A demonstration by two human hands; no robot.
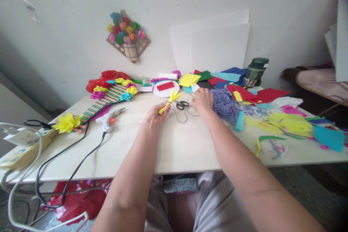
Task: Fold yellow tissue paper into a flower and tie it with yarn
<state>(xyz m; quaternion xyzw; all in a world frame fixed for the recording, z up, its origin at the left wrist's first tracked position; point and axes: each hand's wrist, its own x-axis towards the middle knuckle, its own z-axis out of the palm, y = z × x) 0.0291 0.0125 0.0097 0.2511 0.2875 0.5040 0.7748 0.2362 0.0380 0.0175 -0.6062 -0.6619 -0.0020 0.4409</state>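
My left hand (pixel 157 114) is closed around the pinched middle of a folded yellow paper piece (pixel 174 96), whose ends fan out above and below the fingers. A thin purple yarn strand (pixel 179 121) loops from beside this paper over the tabletop toward my right wrist. My right hand (pixel 203 99) is at the left edge of a tangled purple yarn pile (pixel 224 105), its fingers curled down; what they grip is hidden. Between the hands lie black-handled scissors (pixel 182 105). Behind them is a white oval card (pixel 166 88) bearing a red paper rectangle (pixel 165 86).
At left on the table (pixel 130 152) are a glue gun (pixel 106 119), its cord, a power strip (pixel 29 148) and a fan-shaped piece with paper flowers (pixel 108 98). Coloured paper sheets (pixel 290 123) spread over the right side; a dark green bottle (pixel 256 72) stands behind.
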